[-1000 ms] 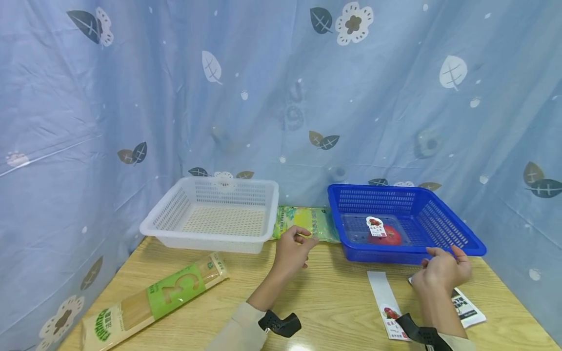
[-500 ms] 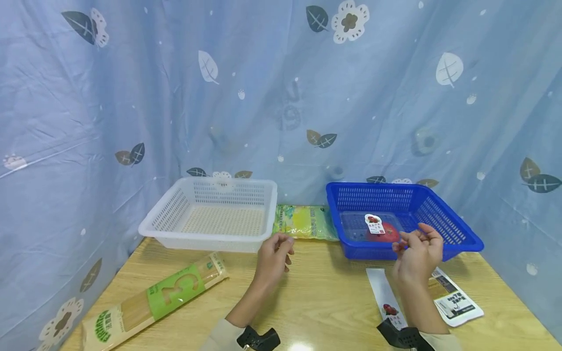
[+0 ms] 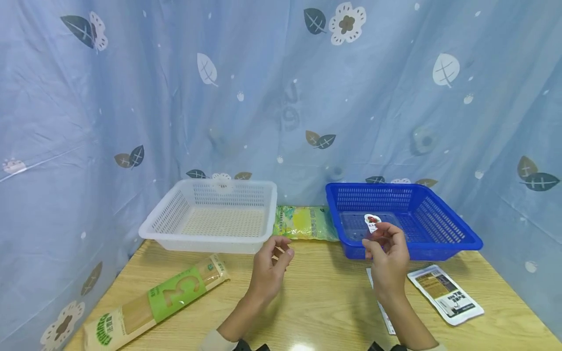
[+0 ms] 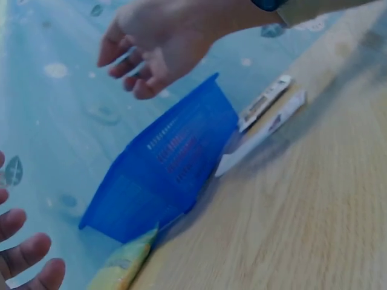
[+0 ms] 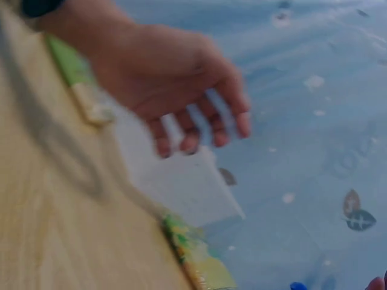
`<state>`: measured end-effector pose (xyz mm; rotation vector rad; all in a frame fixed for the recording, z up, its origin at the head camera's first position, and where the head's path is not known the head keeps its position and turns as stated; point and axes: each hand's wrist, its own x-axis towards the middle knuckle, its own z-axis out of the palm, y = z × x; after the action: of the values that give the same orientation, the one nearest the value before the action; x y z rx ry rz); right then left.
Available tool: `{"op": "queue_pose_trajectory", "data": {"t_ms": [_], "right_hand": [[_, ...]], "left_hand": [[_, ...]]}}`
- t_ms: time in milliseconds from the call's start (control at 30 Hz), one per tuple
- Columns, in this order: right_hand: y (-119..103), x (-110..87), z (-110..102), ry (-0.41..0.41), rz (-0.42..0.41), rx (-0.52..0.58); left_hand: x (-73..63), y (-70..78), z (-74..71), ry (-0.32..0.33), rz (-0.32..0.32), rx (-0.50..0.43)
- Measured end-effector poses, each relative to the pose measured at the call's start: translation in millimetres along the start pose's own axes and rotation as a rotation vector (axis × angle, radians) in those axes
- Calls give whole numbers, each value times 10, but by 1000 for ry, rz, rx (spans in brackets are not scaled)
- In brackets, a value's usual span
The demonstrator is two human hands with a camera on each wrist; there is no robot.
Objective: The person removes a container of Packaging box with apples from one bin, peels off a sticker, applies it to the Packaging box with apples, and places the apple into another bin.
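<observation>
My left hand (image 3: pixel 268 270) hovers above the table just in front of the white basket (image 3: pixel 206 246), its fingers loosely bent and holding nothing. My right hand (image 3: pixel 388 265), fingers also loosely bent and holding nothing, is raised before the near rim of the blue basket (image 3: pixel 439 253). Inside that basket lies a clear plastic box (image 3: pixel 351 222) with a fruit-printed label (image 3: pixel 371 221); the red round thing in it is mostly covered by my right hand. In the left wrist view the right hand (image 4: pixel 163 45) stands apart from the blue basket; the right wrist view shows the left hand (image 5: pixel 169 78).
A green-and-yellow packet (image 3: pixel 305 222) lies between the baskets. A long noodle packet (image 3: pixel 162 300) slants across the left of the table. On the right are a white-and-brown pouch (image 3: pixel 445 295) and a white paper strip (image 3: pixel 386 319), partly hidden by the right arm. A blue curtain (image 3: pixel 246 112) hangs behind.
My right hand has moved left from the blue basket's front right, uncovering the pouch and covering part of the paper strip. My left hand has drawn back leftward from near the green-and-yellow packet.
</observation>
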<state>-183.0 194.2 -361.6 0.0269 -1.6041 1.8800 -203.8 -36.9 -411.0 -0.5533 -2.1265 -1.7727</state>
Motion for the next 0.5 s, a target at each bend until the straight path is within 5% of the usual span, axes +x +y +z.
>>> {"op": "queue_pose_trajectory", "data": {"t_ms": [167, 500], "right_hand": [[-1, -123, 39, -158, -114, -242], [5, -209, -39, -504, -509, -425]], "left_hand": [[-33, 72, -107, -61, 84, 126], [-118, 154, -422, -287, 194, 468]]}}
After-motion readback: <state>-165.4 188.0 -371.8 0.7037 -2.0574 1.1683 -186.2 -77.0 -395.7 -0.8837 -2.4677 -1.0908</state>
